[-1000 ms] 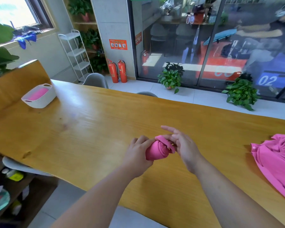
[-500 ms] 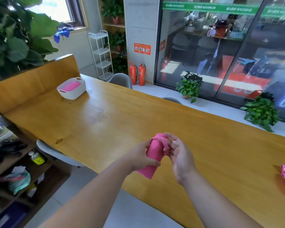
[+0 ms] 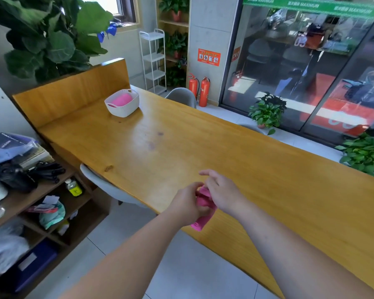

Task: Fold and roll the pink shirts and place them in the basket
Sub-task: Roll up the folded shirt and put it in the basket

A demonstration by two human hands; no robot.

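I hold a rolled pink shirt [image 3: 201, 221] upright over the near edge of the wooden table [image 3: 203, 147]. My left hand [image 3: 187, 202] grips the roll around its middle. My right hand [image 3: 221, 194] pinches the roll's top end, with the forefinger sticking out. The lower end of the roll hangs below my hands. A white basket [image 3: 122, 103] stands far off at the table's left end, by the raised wooden panel. Inside it lies another rolled pink shirt [image 3: 120, 100].
A grey chair [image 3: 108, 188] is tucked under the table's near edge to my left. A cluttered wooden shelf unit [image 3: 37, 203] stands further left. A large leafy plant [image 3: 48, 37] rises behind the table's end panel. Another grey chair [image 3: 181, 96] sits beyond the table.
My view has swung left, so the basket now sits nearer the centre and the pink shirt pile at the right has left the frame. The roll has turned from lying sideways to upright.
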